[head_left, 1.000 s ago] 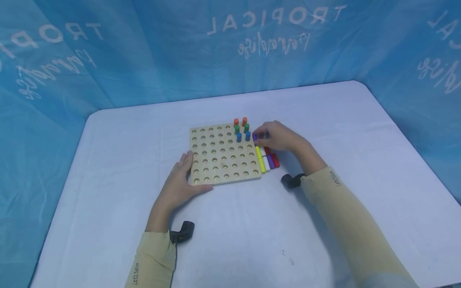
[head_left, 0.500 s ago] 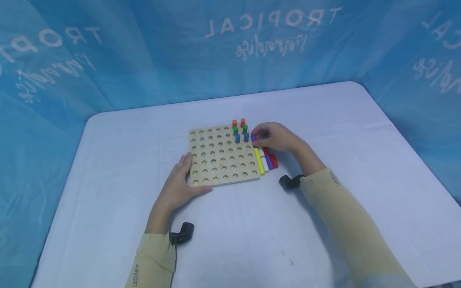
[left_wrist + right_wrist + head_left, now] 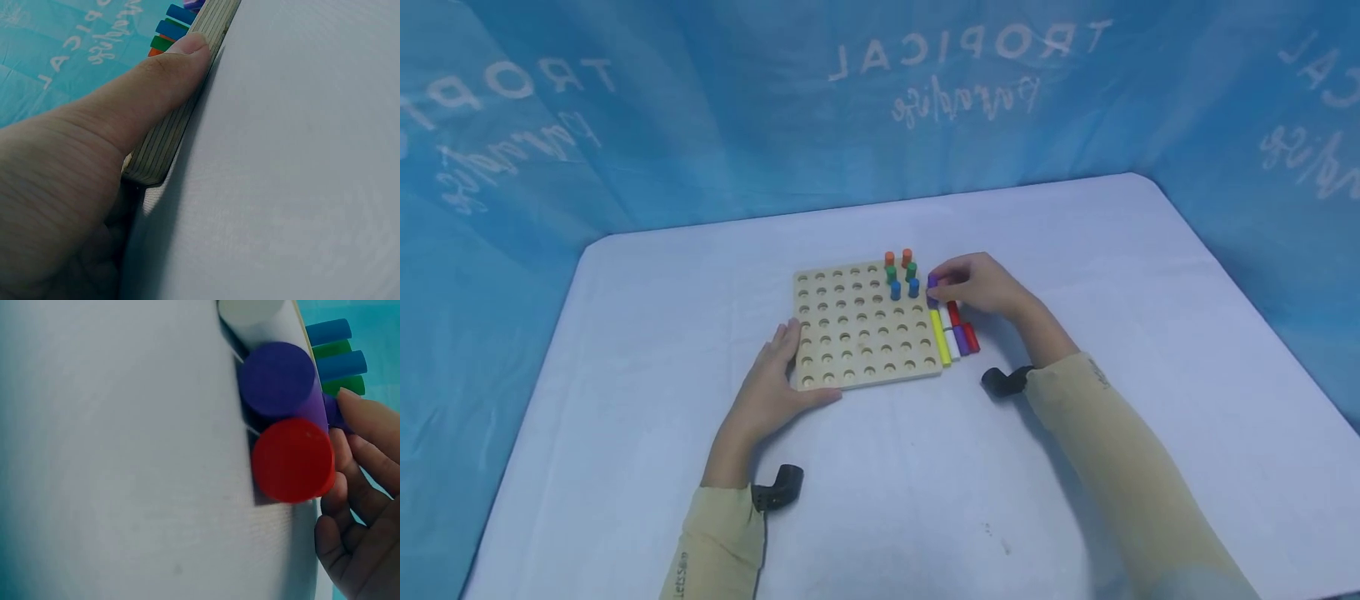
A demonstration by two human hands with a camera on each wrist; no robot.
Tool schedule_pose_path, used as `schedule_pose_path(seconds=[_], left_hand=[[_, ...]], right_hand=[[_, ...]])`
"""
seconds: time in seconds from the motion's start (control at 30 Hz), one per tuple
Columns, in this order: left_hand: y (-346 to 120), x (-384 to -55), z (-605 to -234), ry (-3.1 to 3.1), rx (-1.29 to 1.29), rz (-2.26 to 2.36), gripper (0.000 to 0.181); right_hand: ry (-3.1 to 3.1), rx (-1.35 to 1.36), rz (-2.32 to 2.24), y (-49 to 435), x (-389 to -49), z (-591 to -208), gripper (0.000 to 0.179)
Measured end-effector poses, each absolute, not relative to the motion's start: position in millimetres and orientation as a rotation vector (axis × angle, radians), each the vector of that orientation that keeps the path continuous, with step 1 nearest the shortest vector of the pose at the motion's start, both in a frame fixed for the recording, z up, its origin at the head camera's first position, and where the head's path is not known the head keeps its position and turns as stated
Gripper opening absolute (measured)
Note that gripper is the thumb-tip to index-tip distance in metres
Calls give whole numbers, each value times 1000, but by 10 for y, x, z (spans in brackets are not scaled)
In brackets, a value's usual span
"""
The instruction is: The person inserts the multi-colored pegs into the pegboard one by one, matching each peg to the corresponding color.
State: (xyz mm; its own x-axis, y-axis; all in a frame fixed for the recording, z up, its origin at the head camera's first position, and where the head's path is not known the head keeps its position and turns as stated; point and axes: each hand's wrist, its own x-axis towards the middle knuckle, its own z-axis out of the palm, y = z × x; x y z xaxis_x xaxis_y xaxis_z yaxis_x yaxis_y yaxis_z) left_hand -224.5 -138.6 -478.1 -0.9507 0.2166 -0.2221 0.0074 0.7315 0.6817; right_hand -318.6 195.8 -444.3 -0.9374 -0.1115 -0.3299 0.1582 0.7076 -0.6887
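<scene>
Near the centre of the head view, a square pale wooden pegboard with rows of round holes [image 3: 865,325] lies flat on the white-covered bench [image 3: 625,350]. The left hand [image 3: 771,387] rests at its lower left corner, fingers fairly straight and the thumb pressed flat along the plywood edge [image 3: 187,100]; its grip is relaxed and steadies the board rather than curling round it. The right hand [image 3: 977,285], just right of the board's upper right corner, pinches a short purple cylindrical peg [image 3: 932,282] between its fingertips, beside the board's edge and not yet in a hole. Six pegs already stand in the upper right holes: two orange [image 3: 898,257], two green [image 3: 900,272] and two blue [image 3: 904,289]. Most holes remain unfilled. Loose yellow, white, purple and red pegs [image 3: 955,335] lie side by side on the bench along the board's right edge.
</scene>
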Motion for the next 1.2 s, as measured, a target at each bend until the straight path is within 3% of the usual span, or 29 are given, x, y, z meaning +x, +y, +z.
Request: schedule_pose_path(seconds=[0.6,1.2], left_hand=[[-1389,-2271,-4781,2649,183,1035,130],[-1423,-2268,-4817,2649,174,1043,129]], right_hand=[[2651,27,-1173,1929,-3107,-4322,30],[2721,-302,-1263,1639,-2928,-4159,24]])
